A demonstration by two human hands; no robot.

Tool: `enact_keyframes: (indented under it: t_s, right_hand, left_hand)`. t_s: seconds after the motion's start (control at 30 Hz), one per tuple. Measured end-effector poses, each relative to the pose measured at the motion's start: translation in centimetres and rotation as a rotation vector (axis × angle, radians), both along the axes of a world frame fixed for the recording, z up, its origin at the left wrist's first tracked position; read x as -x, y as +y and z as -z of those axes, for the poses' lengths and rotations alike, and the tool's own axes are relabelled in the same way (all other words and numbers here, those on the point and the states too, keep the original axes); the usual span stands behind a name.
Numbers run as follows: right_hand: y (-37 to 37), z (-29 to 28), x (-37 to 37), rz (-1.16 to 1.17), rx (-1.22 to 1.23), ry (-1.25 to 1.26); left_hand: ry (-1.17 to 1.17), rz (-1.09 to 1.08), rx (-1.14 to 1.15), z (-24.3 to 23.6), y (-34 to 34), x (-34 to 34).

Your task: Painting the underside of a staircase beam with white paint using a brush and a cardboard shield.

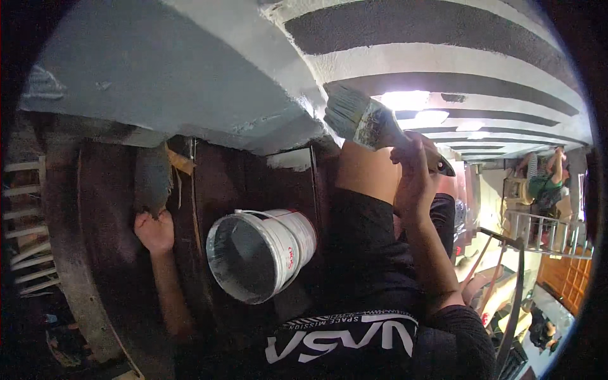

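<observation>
The right hand (415, 174) is clamped around the handle of a wide paintbrush (367, 120), its grey-coated bristles touching the edge of a grey and white wall (190, 69). The left hand (154, 229) grips a dark wooden plank (152, 177). Between the arms sits a white bucket (263, 253) of grey paint.

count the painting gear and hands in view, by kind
Paintbrushes: 1, a wide brush in the right hand
Paint buckets: 1, a white bucket
Person's own hands: 2, the left hand gripping a dark board edge
Total: 4
</observation>
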State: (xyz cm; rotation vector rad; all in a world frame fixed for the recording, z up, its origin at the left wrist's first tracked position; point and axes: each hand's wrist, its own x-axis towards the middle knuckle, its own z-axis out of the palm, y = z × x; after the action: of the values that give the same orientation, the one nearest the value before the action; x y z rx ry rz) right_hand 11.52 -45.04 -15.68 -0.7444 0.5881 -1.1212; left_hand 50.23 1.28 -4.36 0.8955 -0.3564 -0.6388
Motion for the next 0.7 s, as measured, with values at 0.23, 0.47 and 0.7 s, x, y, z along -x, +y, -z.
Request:
enact_keyframes:
  t_s: [0.23,0.47,0.7]
  right_hand:
    - [-1.0,-3.4,-0.6,-0.025,0.201,-0.122]
    - [-2.0,-5.5,-1.1,0.017,0.807,0.051]
    - [-0.8,-5.2,-0.4,0.089,0.928,0.379]
  left_hand:
    - [0.005,-0.036,0.003,0.2,0.5,-0.3]
    - [-0.019,-0.120,-0.095,-0.4,-0.7,1.0]
    - [0.004,-0.029,-0.010,-0.5,-1.9,2.0]
